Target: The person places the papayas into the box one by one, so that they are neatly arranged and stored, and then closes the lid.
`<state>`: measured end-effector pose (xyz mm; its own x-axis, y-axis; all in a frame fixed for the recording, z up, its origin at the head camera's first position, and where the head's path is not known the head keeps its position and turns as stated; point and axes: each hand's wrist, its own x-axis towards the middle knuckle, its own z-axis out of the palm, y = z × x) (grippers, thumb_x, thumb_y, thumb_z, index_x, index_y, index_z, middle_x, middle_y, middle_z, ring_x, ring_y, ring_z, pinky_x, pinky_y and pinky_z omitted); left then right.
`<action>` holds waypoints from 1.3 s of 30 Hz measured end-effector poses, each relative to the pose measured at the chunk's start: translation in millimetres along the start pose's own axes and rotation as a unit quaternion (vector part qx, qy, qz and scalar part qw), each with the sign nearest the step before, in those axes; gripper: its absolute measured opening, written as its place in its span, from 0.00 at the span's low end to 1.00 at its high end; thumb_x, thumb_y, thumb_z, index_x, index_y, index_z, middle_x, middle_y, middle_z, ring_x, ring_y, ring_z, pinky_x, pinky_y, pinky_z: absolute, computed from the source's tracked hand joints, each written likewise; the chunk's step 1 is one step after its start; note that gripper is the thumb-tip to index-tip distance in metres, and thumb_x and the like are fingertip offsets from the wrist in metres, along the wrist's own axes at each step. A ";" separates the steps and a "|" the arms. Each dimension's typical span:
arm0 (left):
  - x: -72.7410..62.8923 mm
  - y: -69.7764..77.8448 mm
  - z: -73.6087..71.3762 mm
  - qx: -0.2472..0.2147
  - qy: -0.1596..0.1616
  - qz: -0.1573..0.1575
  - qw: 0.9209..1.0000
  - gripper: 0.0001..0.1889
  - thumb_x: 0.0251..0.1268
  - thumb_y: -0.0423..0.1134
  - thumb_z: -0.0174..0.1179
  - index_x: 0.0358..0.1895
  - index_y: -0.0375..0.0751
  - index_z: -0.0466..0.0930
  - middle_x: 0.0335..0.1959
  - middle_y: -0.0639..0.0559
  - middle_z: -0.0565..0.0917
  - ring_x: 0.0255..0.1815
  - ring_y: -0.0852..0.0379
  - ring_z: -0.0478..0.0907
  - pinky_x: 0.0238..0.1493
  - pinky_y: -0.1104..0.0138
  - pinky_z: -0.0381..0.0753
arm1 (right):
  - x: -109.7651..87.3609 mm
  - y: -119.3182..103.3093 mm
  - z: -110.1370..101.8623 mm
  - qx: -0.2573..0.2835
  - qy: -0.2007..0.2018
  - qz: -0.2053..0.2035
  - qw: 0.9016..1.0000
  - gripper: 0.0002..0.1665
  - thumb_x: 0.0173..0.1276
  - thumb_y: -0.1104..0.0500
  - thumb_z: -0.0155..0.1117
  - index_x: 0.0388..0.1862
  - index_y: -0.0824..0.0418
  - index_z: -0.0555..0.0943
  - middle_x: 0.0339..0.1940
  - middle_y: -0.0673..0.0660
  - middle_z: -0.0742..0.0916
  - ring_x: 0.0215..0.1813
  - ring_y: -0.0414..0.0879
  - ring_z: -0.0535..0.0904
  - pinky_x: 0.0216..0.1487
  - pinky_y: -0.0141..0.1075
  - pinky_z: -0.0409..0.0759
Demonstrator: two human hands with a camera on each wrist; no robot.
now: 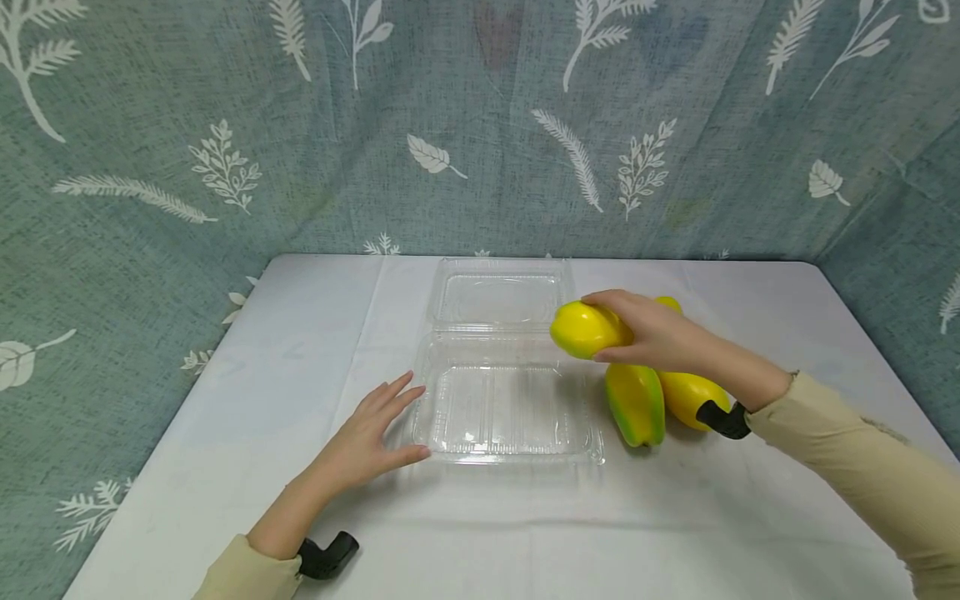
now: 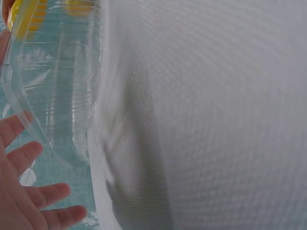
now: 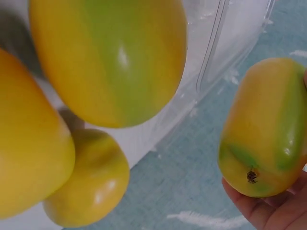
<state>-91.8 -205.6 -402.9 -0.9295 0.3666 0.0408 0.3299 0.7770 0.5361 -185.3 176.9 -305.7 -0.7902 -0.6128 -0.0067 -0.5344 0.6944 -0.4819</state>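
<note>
My right hand (image 1: 652, 329) grips a smooth, oblong yellow fruit (image 1: 585, 330), thumb on the near side and fingers over the far side. In the right wrist view this fruit (image 3: 261, 129) shows green stripes and a dark stem spot. It is raised beside the right edge of a clear plastic clamshell box (image 1: 495, 458), whose lid (image 1: 501, 321) lies folded back behind the base. At the box's left side, my left hand (image 1: 367, 437) has its fingers spread and holds nothing. In the left wrist view, one fingertip (image 2: 26, 117) overlaps the box's rim.
Right of the box, a ridged yellow-green fruit (image 1: 636, 404) lies near a yellow fruit (image 1: 686, 396). Behind the right hand another yellow fruit (image 1: 669, 303) is mostly hidden. A white cloth (image 1: 225, 433) covers the table, with a leaf-patterned curtain (image 1: 480, 167) behind.
</note>
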 end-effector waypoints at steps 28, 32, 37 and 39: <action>1.3 2.8 -1.7 -0.002 -0.008 -0.004 1.000 0.40 0.50 0.59 0.62 0.68 0.51 0.60 0.72 0.53 0.53 0.70 0.35 0.48 0.55 0.34 0.58 | 27.1 -10.3 32.2 0.007 -0.024 -0.038 0.999 0.39 0.55 0.55 0.70 0.64 0.61 0.65 0.60 0.59 0.74 0.57 0.53 0.72 0.58 0.47 0.70; 0.7 3.6 -2.1 -0.003 -0.008 -0.002 1.000 0.41 0.50 0.58 0.63 0.68 0.51 0.60 0.72 0.51 0.53 0.70 0.34 0.48 0.56 0.34 0.58 | 30.6 -11.3 35.7 0.001 -0.029 -0.036 0.999 0.39 0.55 0.55 0.69 0.64 0.61 0.65 0.61 0.60 0.74 0.59 0.54 0.71 0.58 0.48 0.69; 0.0 3.4 -2.0 -0.002 -0.006 0.001 1.000 0.41 0.50 0.58 0.63 0.68 0.50 0.60 0.72 0.51 0.53 0.69 0.34 0.48 0.55 0.34 0.58 | 34.9 -14.7 39.0 -0.008 -0.030 -0.041 0.999 0.39 0.55 0.55 0.69 0.64 0.62 0.65 0.62 0.61 0.74 0.60 0.56 0.70 0.59 0.49 0.69; -0.1 3.0 -1.7 -0.002 -0.005 0.001 1.000 0.40 0.50 0.58 0.63 0.68 0.50 0.60 0.72 0.51 0.53 0.69 0.34 0.48 0.55 0.34 0.58 | 36.7 -15.1 41.2 -0.006 -0.030 -0.050 0.998 0.39 0.55 0.57 0.69 0.64 0.63 0.65 0.61 0.61 0.74 0.61 0.56 0.70 0.60 0.49 0.68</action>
<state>-90.9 -204.1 -399.9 -0.9269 0.3737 0.0339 0.3318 0.7741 0.5391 -193.8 128.4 -334.8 -0.7139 -0.7001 -0.0126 -0.6132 0.6338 -0.4715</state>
